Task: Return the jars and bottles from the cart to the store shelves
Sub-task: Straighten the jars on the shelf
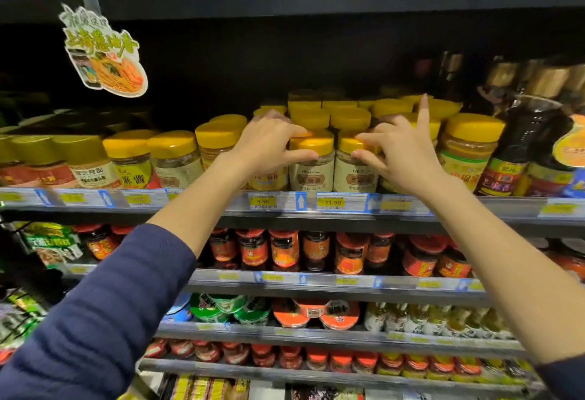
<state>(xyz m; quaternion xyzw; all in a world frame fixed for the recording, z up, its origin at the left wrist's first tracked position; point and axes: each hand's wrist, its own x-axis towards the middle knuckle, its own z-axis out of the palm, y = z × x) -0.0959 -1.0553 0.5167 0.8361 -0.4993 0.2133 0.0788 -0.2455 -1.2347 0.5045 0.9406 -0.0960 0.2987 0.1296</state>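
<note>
Two yellow-lidded jars with cream labels stand side by side at the front of the upper shelf (285, 214). My left hand (269, 146) grips the lid of the left jar (311, 165) from its left side. My right hand (399, 152) holds the lid of the right jar (354, 168) from its right side, with the little finger raised. Both jars rest upright on the shelf. The cart is out of view.
More yellow-lidded jars (177, 156) fill the same shelf on both sides and behind. Dark sauce bottles (519, 146) stand at the right. Red-lidded jars (285, 251) line the shelf below. A paper promo sign (104, 51) hangs at upper left.
</note>
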